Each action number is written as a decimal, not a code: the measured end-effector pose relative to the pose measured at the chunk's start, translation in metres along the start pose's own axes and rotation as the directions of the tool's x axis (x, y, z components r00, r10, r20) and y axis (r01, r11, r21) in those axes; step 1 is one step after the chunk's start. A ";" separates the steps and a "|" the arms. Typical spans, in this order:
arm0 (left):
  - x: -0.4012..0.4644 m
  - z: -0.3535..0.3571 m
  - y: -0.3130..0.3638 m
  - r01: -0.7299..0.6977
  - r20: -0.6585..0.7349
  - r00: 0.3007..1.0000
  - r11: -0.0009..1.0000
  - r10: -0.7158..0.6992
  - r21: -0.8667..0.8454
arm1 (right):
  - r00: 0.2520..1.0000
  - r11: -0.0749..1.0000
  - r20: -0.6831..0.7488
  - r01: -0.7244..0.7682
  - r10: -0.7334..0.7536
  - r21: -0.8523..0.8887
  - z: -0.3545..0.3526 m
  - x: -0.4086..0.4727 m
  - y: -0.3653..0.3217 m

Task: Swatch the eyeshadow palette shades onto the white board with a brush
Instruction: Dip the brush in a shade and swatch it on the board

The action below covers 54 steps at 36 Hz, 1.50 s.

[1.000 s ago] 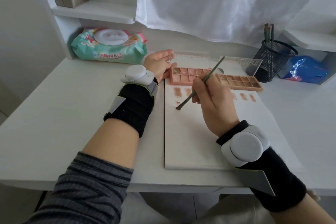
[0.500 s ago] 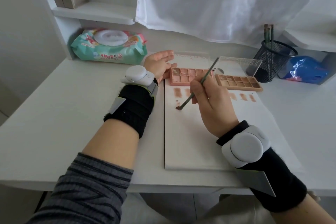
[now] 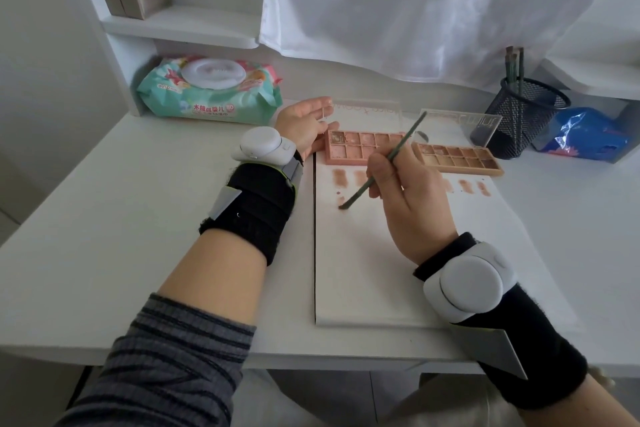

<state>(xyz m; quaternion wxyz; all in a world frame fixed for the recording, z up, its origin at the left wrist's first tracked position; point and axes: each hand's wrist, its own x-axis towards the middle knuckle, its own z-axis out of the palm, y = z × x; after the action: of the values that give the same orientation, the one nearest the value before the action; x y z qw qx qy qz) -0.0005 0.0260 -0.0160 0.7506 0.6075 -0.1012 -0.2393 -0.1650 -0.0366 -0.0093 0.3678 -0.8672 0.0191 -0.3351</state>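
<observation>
A white board (image 3: 363,270) lies on the desk with brownish swatches in a row near its far edge. My right hand (image 3: 405,198) pinches a thin green brush (image 3: 381,166), whose tip touches the board just below the left swatches. Two pink eyeshadow palettes stand open at the board's far edge: the left palette (image 3: 360,147) and the right palette (image 3: 457,158). My left hand (image 3: 304,125) rests with straight fingers against the left palette's left end. My right hand hides part of the swatch row.
A pack of wet wipes (image 3: 211,90) lies at the back left under a shelf. A black mesh cup (image 3: 519,114) with brushes stands at the back right beside a blue bag (image 3: 588,135). A white curtain hangs behind.
The brush handle has tilted slightly more upright and the right hand has shifted a little; the tip stays at nearly the same spot on the board. The left hand has not moved.
</observation>
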 end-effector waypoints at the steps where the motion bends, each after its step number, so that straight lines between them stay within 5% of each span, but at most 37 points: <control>1: 0.000 0.000 0.000 0.001 -0.001 1.000 1.000 -0.001 -0.002 | 1.000 1.000 -0.023 -0.010 0.010 0.011 0.000 0.000 0.000; 12: -0.001 0.001 0.001 0.000 -0.005 1.000 1.000 0.000 -0.006 | 0.998 1.000 0.055 -0.010 0.012 -0.028 0.002 0.002 0.002; 19: 0.000 0.001 0.000 0.006 -0.005 1.000 1.000 -0.006 -0.006 | 0.995 0.996 -0.063 -0.071 0.074 0.047 0.001 0.002 0.000; 29: 0.000 0.001 0.000 0.005 -0.004 1.000 1.000 -0.005 -0.014 | 0.998 0.999 0.037 -0.044 0.044 0.002 0.002 0.003 0.002; 54: 0.000 -0.001 0.000 0.004 0.019 1.000 1.000 -0.004 -0.003 | 0.993 0.996 -0.084 -0.082 0.085 0.034 0.002 0.005 0.005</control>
<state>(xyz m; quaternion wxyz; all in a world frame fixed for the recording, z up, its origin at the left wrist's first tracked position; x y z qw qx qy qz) 0.0000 0.0266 -0.0164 0.7502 0.6042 -0.1066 -0.2466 -0.1587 -0.0409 -0.0107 0.3934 -0.8449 0.0660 -0.3565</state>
